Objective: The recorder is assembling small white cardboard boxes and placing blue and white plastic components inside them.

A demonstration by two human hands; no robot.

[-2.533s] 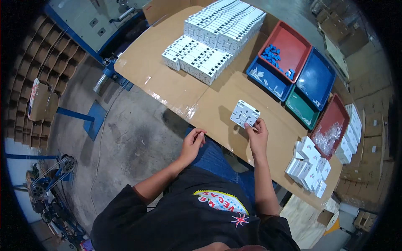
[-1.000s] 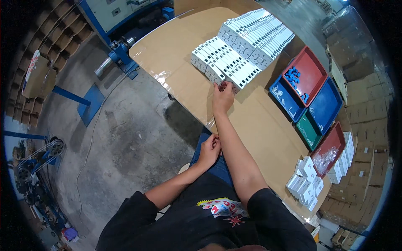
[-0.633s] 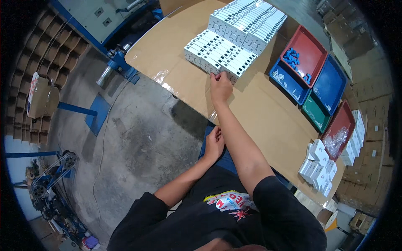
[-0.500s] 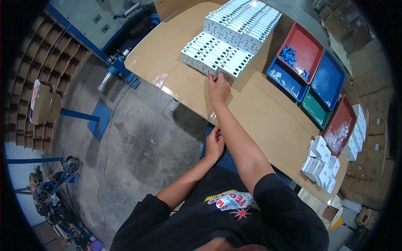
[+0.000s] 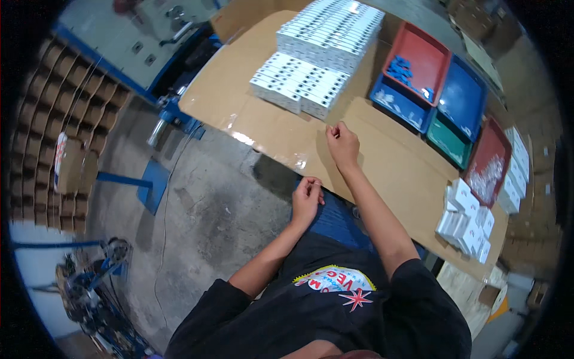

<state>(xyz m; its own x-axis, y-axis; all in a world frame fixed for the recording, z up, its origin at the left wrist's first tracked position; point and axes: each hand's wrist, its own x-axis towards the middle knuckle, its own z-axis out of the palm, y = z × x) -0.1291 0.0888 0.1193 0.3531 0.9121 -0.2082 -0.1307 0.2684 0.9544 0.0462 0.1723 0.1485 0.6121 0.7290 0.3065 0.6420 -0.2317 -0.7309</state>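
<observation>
My right hand [image 5: 344,147] hovers over the cardboard-covered table, just nearer to me than the low rows of white block-like units with dark square holes [image 5: 299,85]. Its fingers are curled in, nothing shows in them, and it is apart from the units. Behind the low rows, a taller stack of the same white units [image 5: 330,33] rises. My left hand [image 5: 307,202] rests above my lap by the table's near edge, its fingers loosely bent and slightly apart, holding nothing visible.
To the right lie a red tray with small blue parts [image 5: 423,57], blue trays [image 5: 463,99], a green tray [image 5: 448,142] and a dark red tray with clear plastic pieces [image 5: 491,149]. White boxes [image 5: 469,224] pile at the right end. Blue-framed machinery [image 5: 173,110] stands left of the table.
My right hand has left the front of the low white rows and drawn back toward me and to the right. My left hand stays by the table edge, its fingers a little looser.
</observation>
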